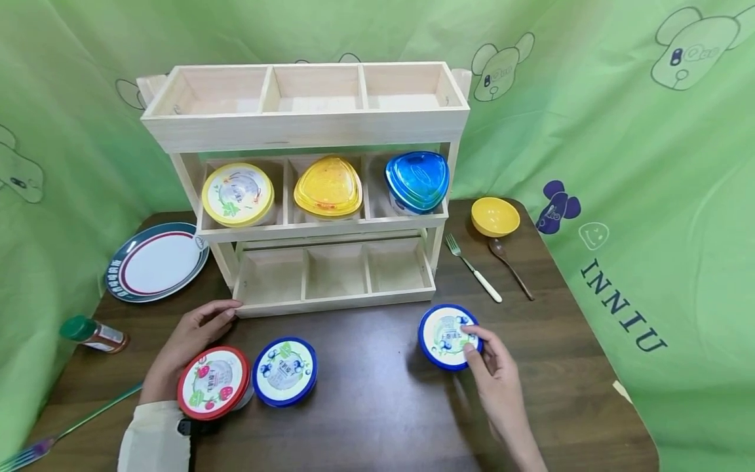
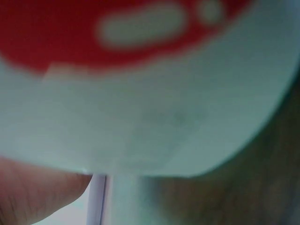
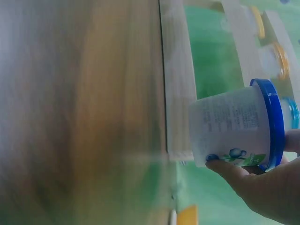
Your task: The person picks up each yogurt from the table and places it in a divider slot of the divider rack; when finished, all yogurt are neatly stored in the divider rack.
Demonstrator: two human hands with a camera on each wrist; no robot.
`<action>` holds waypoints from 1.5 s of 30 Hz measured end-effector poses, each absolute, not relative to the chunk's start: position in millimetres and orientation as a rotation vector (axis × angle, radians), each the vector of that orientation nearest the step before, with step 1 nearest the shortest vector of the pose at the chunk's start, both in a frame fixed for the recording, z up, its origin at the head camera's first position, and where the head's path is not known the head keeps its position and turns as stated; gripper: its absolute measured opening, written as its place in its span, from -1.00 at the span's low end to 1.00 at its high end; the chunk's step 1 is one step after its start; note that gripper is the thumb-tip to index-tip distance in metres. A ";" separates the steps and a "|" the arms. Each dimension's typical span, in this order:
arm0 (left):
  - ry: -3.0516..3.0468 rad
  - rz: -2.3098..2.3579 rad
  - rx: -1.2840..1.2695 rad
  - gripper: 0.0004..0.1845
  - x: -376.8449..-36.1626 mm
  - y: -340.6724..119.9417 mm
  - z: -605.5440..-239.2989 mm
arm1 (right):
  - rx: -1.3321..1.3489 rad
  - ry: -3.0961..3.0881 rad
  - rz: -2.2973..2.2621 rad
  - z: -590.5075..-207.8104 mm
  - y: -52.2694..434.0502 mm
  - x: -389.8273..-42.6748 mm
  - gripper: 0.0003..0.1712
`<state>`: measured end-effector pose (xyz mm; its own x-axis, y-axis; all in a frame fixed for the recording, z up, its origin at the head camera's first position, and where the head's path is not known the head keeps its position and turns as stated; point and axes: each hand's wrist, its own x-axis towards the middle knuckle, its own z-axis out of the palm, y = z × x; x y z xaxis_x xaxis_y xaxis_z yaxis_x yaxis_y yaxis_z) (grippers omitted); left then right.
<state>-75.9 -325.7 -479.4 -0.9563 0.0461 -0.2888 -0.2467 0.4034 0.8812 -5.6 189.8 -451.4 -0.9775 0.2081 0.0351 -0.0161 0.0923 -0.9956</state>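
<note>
My right hand (image 1: 498,377) pinches a white plastic tub with a blue lid (image 1: 447,336), blueberries printed on it. In the right wrist view the blue-lidded tub (image 3: 229,126) is held above the table, with the thumb along its side. My left hand (image 1: 197,334) holds the front left corner of the wooden rack's lowest tray (image 1: 336,306). A red-lidded tub (image 1: 213,383) with strawberries overlaps the left forearm and fills much of the left wrist view. Beside it stands another blue-lidded tub (image 1: 285,372).
The rack's middle tier carries a yellow-lidded round tub (image 1: 238,195), a yellow-lidded container (image 1: 328,187) and a blue-lidded container (image 1: 417,182). A plate (image 1: 159,262), spice jar (image 1: 94,334) and shiny fork (image 1: 77,429) lie left; a yellow bowl (image 1: 495,217), fork (image 1: 474,269) and wooden spoon (image 1: 510,269) right.
</note>
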 end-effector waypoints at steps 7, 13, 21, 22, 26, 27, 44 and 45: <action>2.398 1.573 -0.186 -0.49 -77.2 -325.9 -478.1 | -0.304 -2.074 2.064 -435.8 204.0 -17.1 -0.67; 2.398 1.576 -0.180 -0.49 -77.7 -324.5 -476.1 | -0.292 -2.038 2.068 -427.8 207.5 -26.4 -0.66; 2.438 1.513 -0.166 -0.47 -79.5 -321.5 -473.7 | -0.296 -2.081 2.051 -419.0 203.7 -37.6 -0.63; 2.440 1.512 -0.164 -0.47 -79.6 -321.3 -473.8 | -0.289 -2.083 2.045 -417.7 202.0 -39.4 -0.63; 2.456 1.502 -0.154 -0.48 -79.2 -321.5 -475.2 | -0.231 -2.074 2.024 -413.3 190.8 -45.8 -0.63; 2.456 1.506 -0.153 -0.47 -79.1 -321.6 -475.5 | -0.210 -2.065 2.027 -412.7 187.4 -47.5 -0.63; 2.419 1.589 -0.140 -0.49 -74.7 -324.0 -477.4 | 0.060 -1.971 2.137 -418.2 140.3 -80.2 -0.66; 2.428 1.575 -0.140 -0.49 -75.0 -324.0 -476.9 | 0.058 -1.960 2.156 -417.5 137.9 -82.2 -0.65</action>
<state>-75.0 -324.0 -476.9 -0.9656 0.0519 -0.2546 -0.2113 0.4134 0.8857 -82.2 137.9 -417.5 -0.9735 0.1400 0.1807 -0.1932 -0.0814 -0.9778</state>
